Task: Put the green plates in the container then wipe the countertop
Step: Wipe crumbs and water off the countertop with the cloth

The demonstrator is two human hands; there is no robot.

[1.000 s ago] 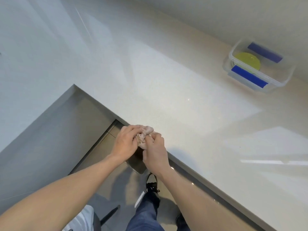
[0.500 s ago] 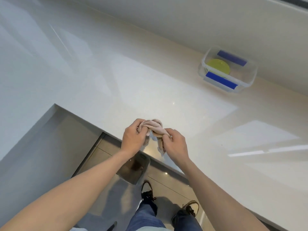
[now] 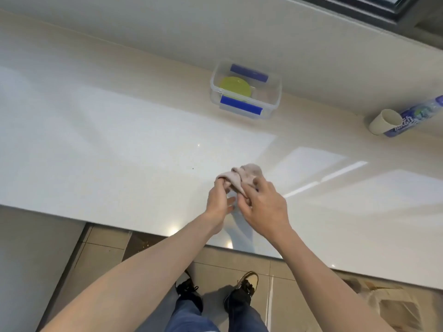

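The pale desk (image 3: 119, 144) fills most of the frame. A clear container (image 3: 273, 97) sits at upper centre by the wall, green plates (image 3: 233, 87) inside it. A bottle (image 3: 417, 118) and cup (image 3: 383, 122) lie at the right edge. Just below centre, my left hand (image 3: 219, 200) and right hand (image 3: 263, 207) both grip a bunched cloth (image 3: 242, 176) over the desk.

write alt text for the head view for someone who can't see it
Seen from above, a person's left hand and right hand hold a bunched beige cloth over a glossy pale countertop. Farther back, a clear container with blue clips holds a green plate; a paper cup and a bottle lie at right.
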